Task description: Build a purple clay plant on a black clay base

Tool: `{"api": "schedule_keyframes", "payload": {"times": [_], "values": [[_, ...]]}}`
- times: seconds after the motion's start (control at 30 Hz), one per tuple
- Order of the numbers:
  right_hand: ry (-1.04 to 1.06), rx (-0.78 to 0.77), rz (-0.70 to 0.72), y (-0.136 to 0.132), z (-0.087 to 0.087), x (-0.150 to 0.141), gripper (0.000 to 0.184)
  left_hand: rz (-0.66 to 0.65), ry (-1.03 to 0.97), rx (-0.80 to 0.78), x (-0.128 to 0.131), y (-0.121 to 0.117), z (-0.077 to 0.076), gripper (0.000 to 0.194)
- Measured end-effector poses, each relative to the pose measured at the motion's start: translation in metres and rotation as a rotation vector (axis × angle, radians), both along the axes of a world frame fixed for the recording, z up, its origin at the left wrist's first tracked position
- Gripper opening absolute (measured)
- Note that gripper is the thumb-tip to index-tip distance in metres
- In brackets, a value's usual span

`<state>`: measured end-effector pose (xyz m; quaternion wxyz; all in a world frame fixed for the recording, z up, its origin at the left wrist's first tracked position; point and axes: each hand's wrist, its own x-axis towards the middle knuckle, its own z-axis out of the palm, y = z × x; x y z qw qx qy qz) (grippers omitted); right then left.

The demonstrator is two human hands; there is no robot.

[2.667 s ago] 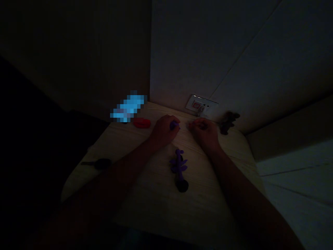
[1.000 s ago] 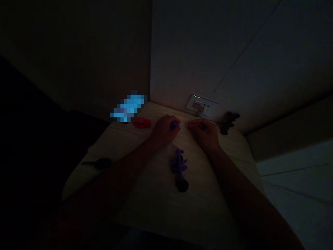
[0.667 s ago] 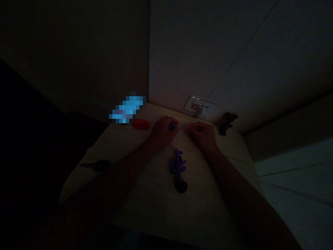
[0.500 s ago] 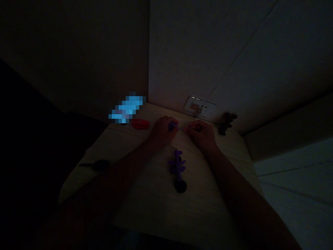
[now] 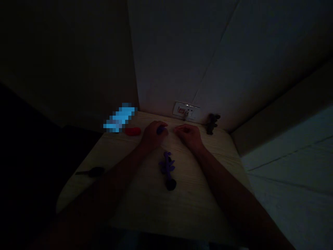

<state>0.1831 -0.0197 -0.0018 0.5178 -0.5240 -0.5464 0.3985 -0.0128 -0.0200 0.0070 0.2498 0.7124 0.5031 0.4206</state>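
My left hand (image 5: pixel 153 136) is closed around a small purple-blue lump (image 5: pixel 160 130), whose exact kind the dim light hides. Just across from it, my right hand (image 5: pixel 191 136) has its thumb and fingertips together; anything between them is too dark to make out. A gap separates the two hands above the wooden tabletop (image 5: pixel 145 194). Nearer to me lies a purple figure with a stem and leaf-like side pieces (image 5: pixel 169 166), ending in a dark round base (image 5: pixel 171 184). Left of my left hand sits a red rounded piece (image 5: pixel 133 131).
A lit, blurred phone-like screen (image 5: pixel 119 118) stands at the back left. A dark paddle-shaped thing (image 5: pixel 95 172) lies by the left edge. Behind my right hand are a wall socket (image 5: pixel 186 110) and a small dark figurine (image 5: pixel 212 124). Walls border the table's back.
The view has shifted, so the table contents appear further left. My hands have drawn slightly apart, the left still holding the purple-blue lump.
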Motion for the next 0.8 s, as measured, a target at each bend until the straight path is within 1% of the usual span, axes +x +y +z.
{"api": "schedule_keyframes", "payload": {"times": [0.13, 0.27, 0.33, 0.4, 0.47, 0.57, 0.67, 0.73, 0.8], "values": [[0.137, -0.020, 0.042, 0.007, -0.006, 0.000, 0.038, 0.033, -0.046, 0.001, -0.002, 0.002, -0.002, 0.025], [0.199, -0.021, 0.064, 0.011, -0.008, -0.003, 0.047, 0.047, -0.132, -0.037, -0.002, 0.006, -0.003, 0.026], [0.205, -0.022, 0.070, 0.009, -0.007, -0.004, 0.049, 0.078, -0.172, -0.052, -0.003, 0.008, -0.002, 0.027], [0.197, -0.013, 0.061, 0.007, -0.005, -0.005, 0.046, 0.111, -0.172, -0.034, -0.004, 0.010, -0.001, 0.028], [0.184, 0.003, 0.038, 0.006, -0.004, -0.005, 0.040, 0.131, -0.144, 0.017, -0.005, 0.011, 0.003, 0.029], [0.180, 0.029, 0.007, 0.007, -0.005, -0.005, 0.036, 0.152, -0.133, 0.124, -0.001, 0.014, 0.017, 0.031], [0.190, 0.057, -0.017, 0.008, -0.005, -0.006, 0.033, 0.162, -0.230, 0.179, 0.015, 0.022, 0.041, 0.030], [0.188, 0.090, -0.045, 0.005, 0.000, -0.007, 0.033, 0.150, -0.376, 0.123, 0.032, 0.028, 0.058, 0.028], [0.168, 0.147, -0.087, 0.000, 0.012, -0.010, 0.033, 0.126, -0.602, -0.033, 0.050, 0.031, 0.076, 0.027]]}}
